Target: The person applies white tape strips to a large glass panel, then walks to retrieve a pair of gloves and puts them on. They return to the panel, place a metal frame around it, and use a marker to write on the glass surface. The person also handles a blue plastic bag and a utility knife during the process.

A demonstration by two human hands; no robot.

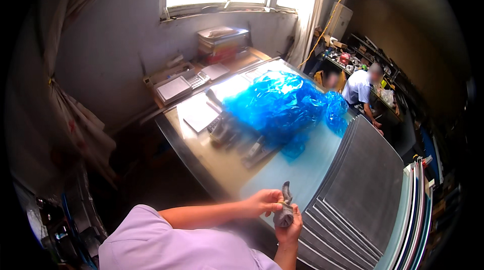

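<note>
Across the centre of the frame runs a long worktable (pixel 201 154), its near edge slanting from upper right to lower centre. On its right part lies a fanned stack of dark grey sheets (pixel 365 179), stepped at the lower edges, with lighter panels (pixel 418 209) stood beside it at the far right. Above centre a crumpled heap of blue plastic film (pixel 282 106) sits on the table, with a row of small dark tools (pixel 242 141) just left of and below it. Toward the upper left of the table: a white pad (pixel 199 114) and a desk calculator (pixel 201 79). A second person in a light shirt (pixel 359 88) bends at a bench in the upper right. At lower centre, the wearer's left hand (pixel 262 202) is closed in a pinch on the upper part of a small grey cloth (pixel 286 212). The right hand (pixel 290 229) is curled round the cloth's lower end from beneath, fingers wrapped shut. The cloth stands roughly upright between both hands, just beside the near corner of the grey sheets; whether it touches them cannot be told.
</note>
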